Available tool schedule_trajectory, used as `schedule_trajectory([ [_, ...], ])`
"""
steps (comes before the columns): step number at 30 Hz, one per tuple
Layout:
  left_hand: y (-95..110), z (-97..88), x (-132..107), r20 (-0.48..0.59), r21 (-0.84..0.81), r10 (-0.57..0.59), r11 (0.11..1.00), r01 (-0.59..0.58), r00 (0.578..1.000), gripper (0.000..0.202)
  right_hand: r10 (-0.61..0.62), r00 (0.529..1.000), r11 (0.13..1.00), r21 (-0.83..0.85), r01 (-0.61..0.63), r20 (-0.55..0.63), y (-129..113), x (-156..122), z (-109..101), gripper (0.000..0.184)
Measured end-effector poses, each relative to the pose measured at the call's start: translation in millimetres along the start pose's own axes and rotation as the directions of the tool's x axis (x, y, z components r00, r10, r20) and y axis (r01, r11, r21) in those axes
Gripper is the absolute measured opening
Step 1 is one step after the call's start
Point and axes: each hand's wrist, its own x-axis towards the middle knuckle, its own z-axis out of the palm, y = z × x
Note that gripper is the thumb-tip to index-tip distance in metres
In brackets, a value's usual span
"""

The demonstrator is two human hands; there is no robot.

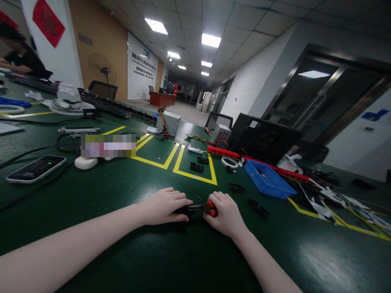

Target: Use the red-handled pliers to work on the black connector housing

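Red-handled pliers are gripped in my right hand, their jaws pointing left. My left hand closes over a small black part, mostly covered by the fingers. The plier jaws reach this part, but whether they clamp it I cannot tell. A thin dark pin-like piece lies on the green table just beyond the jaws. Several similar-looking black parts lie farther off, among them one inside a yellow taped outline and one right of my right hand, a black part.
A blue tray with small items stands at the right, beside a red strip and a black panel. Left are a phone-like device, cables and a white case. A metal power supply box stands behind. Someone sits far left.
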Motion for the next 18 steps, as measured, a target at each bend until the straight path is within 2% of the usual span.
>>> schedule_trajectory([
  [18, -3.3, 1.6, -0.9, 0.000, -0.026, -0.004, 1.000, 0.004, 1.000, 0.045, 0.039, 0.998, 0.998, 0.040, -0.040, 0.041, -1.8, 0.1, -1.5, 0.017],
])
